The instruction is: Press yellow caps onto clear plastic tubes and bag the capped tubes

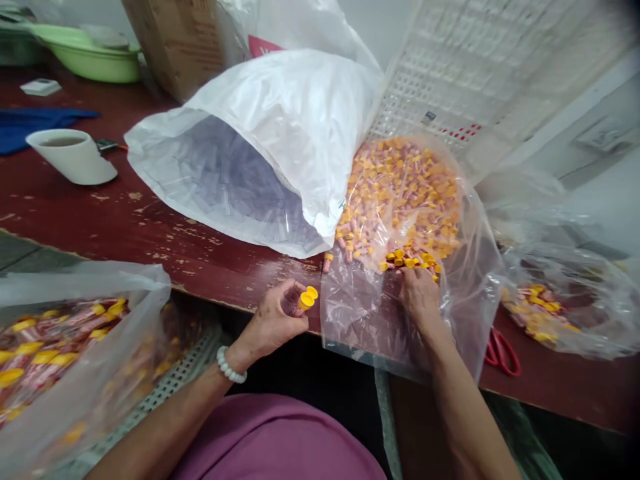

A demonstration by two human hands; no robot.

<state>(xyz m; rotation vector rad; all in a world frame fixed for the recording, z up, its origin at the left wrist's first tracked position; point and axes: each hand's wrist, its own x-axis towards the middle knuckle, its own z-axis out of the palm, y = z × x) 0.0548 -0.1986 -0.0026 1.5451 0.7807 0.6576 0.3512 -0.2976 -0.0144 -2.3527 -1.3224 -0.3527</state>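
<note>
Near the table's front edge, my left hand is closed around a small clear tube with its yellow flip cap up. A pale beaded bracelet circles that wrist. My right hand reaches into a clear plastic bag, its fingers among yellow-capped tubes with pink contents. The fingertips are partly hidden by the tubes, so what they grip, if anything, does not show. One loose tube stands just left of the bag. A large white sack lies with its dark mouth facing me.
At lower left, a bag of capped tubes sits in a perforated basket. Red scissors and another tube bag lie right. A white cup, green basin and cardboard box stand left; a white crate leans behind.
</note>
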